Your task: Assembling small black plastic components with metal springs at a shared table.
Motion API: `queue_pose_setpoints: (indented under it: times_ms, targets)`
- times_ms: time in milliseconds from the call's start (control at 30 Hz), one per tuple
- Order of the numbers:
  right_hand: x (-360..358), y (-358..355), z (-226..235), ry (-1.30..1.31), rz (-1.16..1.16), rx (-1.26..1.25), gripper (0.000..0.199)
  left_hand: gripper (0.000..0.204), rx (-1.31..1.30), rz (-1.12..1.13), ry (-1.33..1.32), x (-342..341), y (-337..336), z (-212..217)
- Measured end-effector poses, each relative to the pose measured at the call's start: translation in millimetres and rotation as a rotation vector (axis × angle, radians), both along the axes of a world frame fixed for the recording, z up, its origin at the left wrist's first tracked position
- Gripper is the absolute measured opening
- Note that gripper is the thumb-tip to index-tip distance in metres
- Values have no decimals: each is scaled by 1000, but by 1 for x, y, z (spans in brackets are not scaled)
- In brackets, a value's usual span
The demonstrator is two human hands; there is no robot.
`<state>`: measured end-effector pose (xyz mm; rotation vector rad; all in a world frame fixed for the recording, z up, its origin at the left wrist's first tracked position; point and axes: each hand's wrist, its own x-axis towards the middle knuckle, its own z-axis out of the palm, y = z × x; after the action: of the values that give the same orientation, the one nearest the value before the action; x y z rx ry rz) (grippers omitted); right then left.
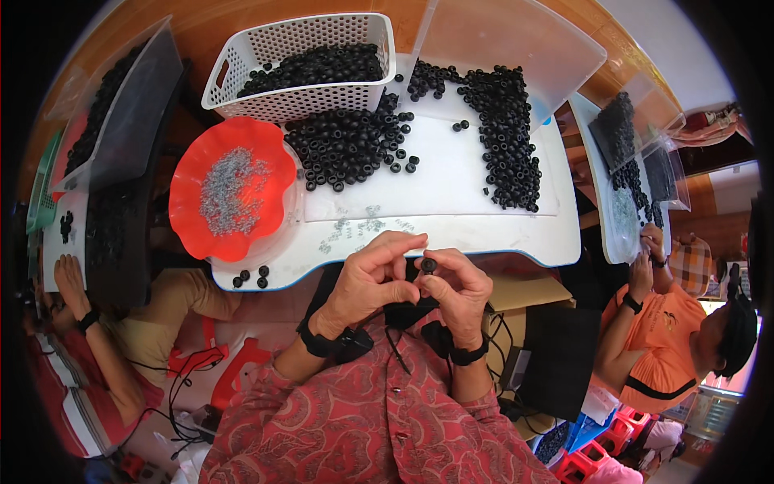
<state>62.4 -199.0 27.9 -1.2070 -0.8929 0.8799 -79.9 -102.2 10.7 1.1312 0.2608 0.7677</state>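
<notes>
White table (pixel 492 240), blue-trimmed front edge curving just beyond the hands; left fingertips overlap that edge in this view, height above it unclear. White board (pixel 439 173) on the table; bare surface between two heaps, widest at its middle and front. Another bare strip of tabletop right of the hands. An open cardboard box (pixel 524 292) sits below the edge, near the right hand (pixel 461 298).

Containers: white perforated basket (pixel 322 103) at back, part filled with black barrel-shaped pieces. Red scalloped bowl (pixel 184 189) at left holds a loose pile of small silvery springs (pixel 232 189). Translucent tub (pixel 516 48) behind the right heap (pixel 506 133); left heap (pixel 343 149) spreads before the basket. A few springs scattered along the board's front; four loose black pieces (pixel 256 278) by the near left corner.

One black piece (pixel 429 265) sits upright between right thumb and forefinger, pinched, hole end showing. Left hand (pixel 367 278) just beside it: thumb and forefinger apart, curved around a gap, tips near the piece; contact cannot be told.
</notes>
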Motion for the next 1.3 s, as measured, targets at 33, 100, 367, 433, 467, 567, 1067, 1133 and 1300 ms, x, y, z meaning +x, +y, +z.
queue_pose_setpoints:
  times_ms: [33, 100, 367, 433, 467, 567, 1067, 1133, 1300]
  targets:
    - [-1, 0, 0, 66, 15, -11, 31, 56, -1, 1, 0, 0, -2, -1]
    - [0, 2, -6, 6, 12, 51, 31, 64, -205, -111, 6, 0, -6, 8]
    - [1, 3, -15, 15, 8, 138, 26, 55, -1, 31, 135, 3, -8, 5]
    - [0, 3, -16, 51, 10, 112, 24, 55, -3, 46, 173, 2, -9, 5]
    - [0, 3, -16, 50, 10, 111, 24, 55, -3, 46, 172, 2, -10, 5]
    - [2, 2, -20, 53, 20, 110, 25, 52, -41, 69, 173, 3, -12, 6]
    - [-1, 7, -16, 213, 56, 131, 23, 51, 23, 79, 131, 4, -11, 6]
    - [-4, 9, -16, 292, 42, 134, 21, 50, -80, 78, 123, 4, -12, 3]
    - [-2, 8, -17, 332, 62, 131, 20, 51, -87, 91, 119, 5, -15, 4]
